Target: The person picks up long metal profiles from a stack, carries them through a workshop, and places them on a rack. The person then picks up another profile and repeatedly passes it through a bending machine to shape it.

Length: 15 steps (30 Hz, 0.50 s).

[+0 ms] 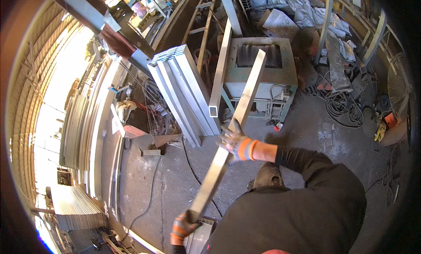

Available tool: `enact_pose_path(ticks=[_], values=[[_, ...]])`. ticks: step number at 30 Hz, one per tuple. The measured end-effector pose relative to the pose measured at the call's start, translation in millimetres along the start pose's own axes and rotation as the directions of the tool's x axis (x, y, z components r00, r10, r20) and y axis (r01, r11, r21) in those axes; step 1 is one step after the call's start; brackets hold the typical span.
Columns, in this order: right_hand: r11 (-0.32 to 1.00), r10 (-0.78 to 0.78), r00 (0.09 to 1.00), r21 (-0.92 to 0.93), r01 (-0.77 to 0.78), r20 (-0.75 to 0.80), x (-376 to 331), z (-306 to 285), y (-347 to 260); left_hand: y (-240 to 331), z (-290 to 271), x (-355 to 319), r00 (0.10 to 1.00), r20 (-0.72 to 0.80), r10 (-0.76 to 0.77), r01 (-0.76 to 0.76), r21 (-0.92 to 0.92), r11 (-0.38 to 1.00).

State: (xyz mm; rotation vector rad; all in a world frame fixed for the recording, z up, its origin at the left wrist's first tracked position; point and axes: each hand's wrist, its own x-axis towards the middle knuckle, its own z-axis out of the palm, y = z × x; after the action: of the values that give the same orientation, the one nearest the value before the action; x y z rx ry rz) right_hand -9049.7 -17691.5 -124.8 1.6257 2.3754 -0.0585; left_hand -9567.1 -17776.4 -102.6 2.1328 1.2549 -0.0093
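Note:
A long, pale rectangular metal tube (251, 89) slants across the middle of the view, from over the grey-green machine down to the lower left. Around its middle, my right hand (236, 144) is closed, in a grey glove with an orange cuff. My left hand (184, 228), gloved alike, grips the tube's lower end; some of its fingers are hidden. Beneath that end lies a piece of flat metal (201, 236), partly covered. To the tube's left, a second rectangular tube (219, 72) points its hollow end towards me.
A bundle of silver metal profiles (182, 89) leans left of the boxy machine (272, 75). Cables (186, 155) run over the concrete floor. Coiled hose (346, 107) and scrap lie at right, near a large fan (398, 78). Corrugated sheets (79, 206) are at lower left.

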Motion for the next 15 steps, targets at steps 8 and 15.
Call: enact_pose_path(ticks=[8, 15], values=[[0.995, -0.058, 0.829, 0.038, 0.095, -0.557, 33, -164, 42, 101, -295, -47, 0.699, -0.627, 0.344, 0.172, 0.615, 0.770], [0.713, 0.400, 0.342, 0.523, 0.466, -0.850, -21, -288, 146, 187, -201, 62, 0.217, -0.875, 0.432, 0.029, 0.448, 0.894]])
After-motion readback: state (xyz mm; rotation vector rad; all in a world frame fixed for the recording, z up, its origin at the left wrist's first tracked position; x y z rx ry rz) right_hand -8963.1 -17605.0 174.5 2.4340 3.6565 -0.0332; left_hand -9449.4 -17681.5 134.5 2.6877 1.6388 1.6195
